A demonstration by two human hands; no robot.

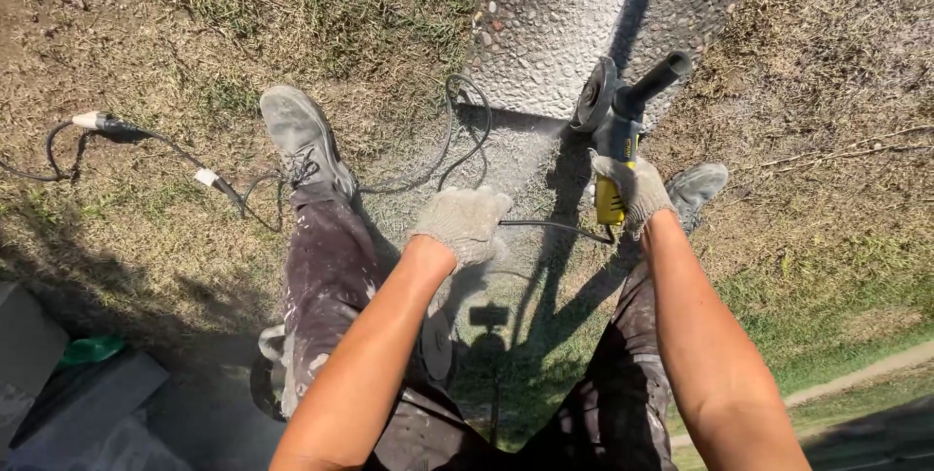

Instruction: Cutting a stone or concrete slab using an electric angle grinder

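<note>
Grinder (615, 130) is the tool here, yellow and black, with a round disc at its front and a black side handle sticking up to the right. It sits at the right of the middle, its disc right at the edge of a grey pebbly slab (574, 14), where pale dust lies.

Far left, a black cord (146, 140) snakes over dry grass and dirt, with a plug joint in it. Next comes a dusty grey shoe (302, 135) and a dark trouser leg spotted with white. More cord loops past the shoe toward the slab.

The left hand (462, 223) wears a worn grey glove. It hangs over the dusty ground in front of the slab, and its grip is loose and half open, with nothing in it.

The right hand (632, 194), gloved too, has its grip closed tight around the yellow body of the grinder. Just past it, the toe of the other shoe (702, 184) peeks out. Greener grass lies at the far right.
</note>
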